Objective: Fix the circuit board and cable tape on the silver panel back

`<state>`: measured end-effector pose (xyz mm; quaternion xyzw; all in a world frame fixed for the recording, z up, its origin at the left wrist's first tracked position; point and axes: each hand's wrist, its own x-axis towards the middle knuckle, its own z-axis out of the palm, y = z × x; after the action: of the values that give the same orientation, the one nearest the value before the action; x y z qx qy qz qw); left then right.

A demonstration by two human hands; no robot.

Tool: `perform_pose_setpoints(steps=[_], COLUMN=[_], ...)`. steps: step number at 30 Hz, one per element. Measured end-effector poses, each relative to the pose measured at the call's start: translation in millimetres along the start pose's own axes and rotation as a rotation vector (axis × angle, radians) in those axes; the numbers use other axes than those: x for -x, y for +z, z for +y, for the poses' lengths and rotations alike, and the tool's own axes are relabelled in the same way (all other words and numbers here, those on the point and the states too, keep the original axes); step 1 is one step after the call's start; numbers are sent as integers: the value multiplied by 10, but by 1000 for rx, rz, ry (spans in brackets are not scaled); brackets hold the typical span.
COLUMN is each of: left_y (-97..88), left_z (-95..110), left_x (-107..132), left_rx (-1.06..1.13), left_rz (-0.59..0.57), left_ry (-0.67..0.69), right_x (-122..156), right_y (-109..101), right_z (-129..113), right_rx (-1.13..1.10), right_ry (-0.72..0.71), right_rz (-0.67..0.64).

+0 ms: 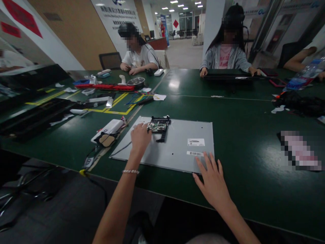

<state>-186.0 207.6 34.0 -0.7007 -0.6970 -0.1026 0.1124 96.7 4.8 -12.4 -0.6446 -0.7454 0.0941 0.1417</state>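
Observation:
A flat grey metal-backed panel (pixel 177 160), like the back of a display screen, lies on the green table in front of me. Near its far left part sits a green circuit board (pixel 158 127) in a black plastic bracket (pixel 160 137). My left hand (pixel 141 137), with a beaded bracelet at the wrist, curls its fingers at the board's left edge; the fingertips are partly hidden. A dark cable (pixel 122 149) runs from under that hand across the panel's left side. My right hand (pixel 212 181) is spread, its fingers resting at the panel's near right corner beside a barcode label (pixel 195 154).
Left of the panel lies a white battery-like pack (pixel 108 133) with cables. Beyond are loose wires (pixel 137 98) and a metal bowl (pixel 136 82). A phone-like slab (pixel 301 150) lies at right. Across the table sit two people, one holding a dark panel (pixel 228 78).

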Motion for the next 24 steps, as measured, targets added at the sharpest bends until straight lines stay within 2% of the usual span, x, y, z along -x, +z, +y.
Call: perform_pose_setpoints(steps=[3,5,9,12,15,20,24], left_y=[17,29,-37,-134,-154,43,200], left_z=[-176,-242,-282,-226,-88,142,171], left_x=[-2,-7,-135,-367,-642,-980,-1094], left_rx=[-88,-133,-157,-123,-83,-48,-38], left_rz=[-139,-182,-117,-13,14,-109,-189], left_ry=[-90,-123,-127,-94,15,168,196], right_x=[1,2,6,9,9,-2,-16], right_y=[10,15,23,36,46,31,24], right_z=[4,6,14,21,22,10,6], right_rx=[-6,-7,-8,-9,-3,1,3], right_ry=[-2,-3,-4,-7,-5,0,2], right_rz=[0,-1,-5,-8,-2,-3,1])
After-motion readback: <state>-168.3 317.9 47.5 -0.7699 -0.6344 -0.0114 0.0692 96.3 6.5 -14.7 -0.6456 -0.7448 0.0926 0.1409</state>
